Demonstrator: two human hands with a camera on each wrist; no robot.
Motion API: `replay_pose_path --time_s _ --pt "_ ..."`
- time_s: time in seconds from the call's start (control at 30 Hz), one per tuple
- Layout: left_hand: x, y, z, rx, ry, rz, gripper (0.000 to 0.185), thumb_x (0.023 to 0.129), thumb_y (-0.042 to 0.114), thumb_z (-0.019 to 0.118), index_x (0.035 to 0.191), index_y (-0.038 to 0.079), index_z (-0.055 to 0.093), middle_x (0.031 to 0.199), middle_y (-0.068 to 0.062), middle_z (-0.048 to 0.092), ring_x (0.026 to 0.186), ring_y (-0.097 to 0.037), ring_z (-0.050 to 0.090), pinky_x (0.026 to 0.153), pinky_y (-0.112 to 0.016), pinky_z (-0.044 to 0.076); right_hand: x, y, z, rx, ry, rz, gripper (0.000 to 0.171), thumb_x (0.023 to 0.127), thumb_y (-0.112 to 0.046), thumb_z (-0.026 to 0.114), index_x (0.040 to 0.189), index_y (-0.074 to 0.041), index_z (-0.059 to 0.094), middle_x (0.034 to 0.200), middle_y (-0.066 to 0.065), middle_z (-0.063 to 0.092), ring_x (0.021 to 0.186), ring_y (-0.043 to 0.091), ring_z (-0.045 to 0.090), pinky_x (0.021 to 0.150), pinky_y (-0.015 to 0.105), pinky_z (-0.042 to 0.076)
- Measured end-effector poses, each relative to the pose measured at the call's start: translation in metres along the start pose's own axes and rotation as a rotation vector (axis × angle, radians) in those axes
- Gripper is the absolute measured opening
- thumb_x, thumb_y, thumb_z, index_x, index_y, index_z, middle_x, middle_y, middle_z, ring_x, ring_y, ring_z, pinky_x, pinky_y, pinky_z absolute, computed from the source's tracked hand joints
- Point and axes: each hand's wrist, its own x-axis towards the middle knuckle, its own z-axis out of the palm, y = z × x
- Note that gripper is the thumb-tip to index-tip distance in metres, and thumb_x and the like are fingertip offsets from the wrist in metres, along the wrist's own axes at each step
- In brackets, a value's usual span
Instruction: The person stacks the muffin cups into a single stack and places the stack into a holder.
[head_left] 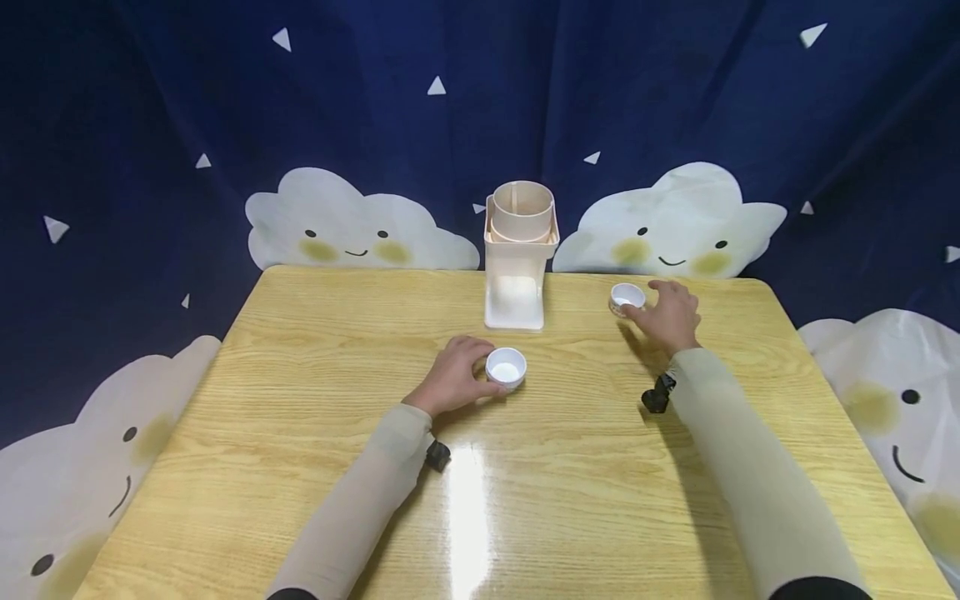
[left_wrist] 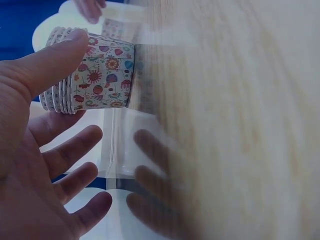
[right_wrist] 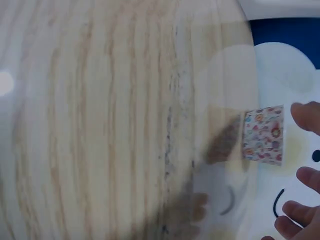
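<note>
A stack of small paper cups (head_left: 506,367), white inside and flower-printed outside (left_wrist: 95,75), stands on the wooden table (head_left: 300,400) near the middle. My left hand (head_left: 456,377) lies just left of it. In the left wrist view the thumb touches the stack's rim while the other fingers (left_wrist: 75,150) are spread and off it. A single cup of the same print (head_left: 627,297) (right_wrist: 263,134) stands farther right. My right hand (head_left: 667,315) rests beside it, its fingertips (right_wrist: 306,118) close to the cup with a small gap showing.
A cream plastic cup dispenser (head_left: 520,254) stands at the table's far edge between the two hands. Behind the table hangs a dark blue cloth with white clouds (head_left: 337,225). Bright light glares on the tabletop near me.
</note>
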Motion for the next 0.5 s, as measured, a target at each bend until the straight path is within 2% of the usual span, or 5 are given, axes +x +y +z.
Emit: replay_pose_path --time_s 0.13,0.27,0.5 --pt "0.0001 -0.0018 0.0005 0.001 0.000 0.002 0.061 0.075 0.040 0.085 0.126 0.013 0.065 0.137 -0.008 0.061 0.142 -0.034 0.039 0.116 -0.059 0.033 0.0042 -0.0005 0.0051 -0.016 -0.048 0.054 0.087 0.086 -0.051 0.069 0.148 0.002 0.038 0.153 0.034 0.029 0.137 0.054 0.024 0.100 0.071 0.027" --pt "-0.0002 -0.0027 0.0001 -0.012 0.001 0.004 0.061 0.075 0.039 0.085 0.127 0.013 0.065 0.137 -0.008 0.061 0.141 -0.034 0.039 0.117 -0.057 0.033 0.0035 -0.0056 0.0078 -0.015 -0.054 0.072 0.091 0.086 -0.057 0.068 0.148 0.001 0.037 0.152 0.034 0.031 0.135 0.052 0.027 0.100 0.069 0.028" --pt "0.0011 -0.0040 0.0007 -0.010 0.001 0.009 0.060 0.076 0.040 0.085 0.125 0.014 0.065 0.136 -0.007 0.061 0.139 -0.031 0.041 0.116 -0.055 0.035 0.0016 -0.0084 0.0093 -0.026 -0.050 0.082 0.086 0.087 -0.054 0.066 0.146 0.003 0.040 0.149 0.034 0.034 0.133 0.053 0.030 0.097 0.070 0.029"
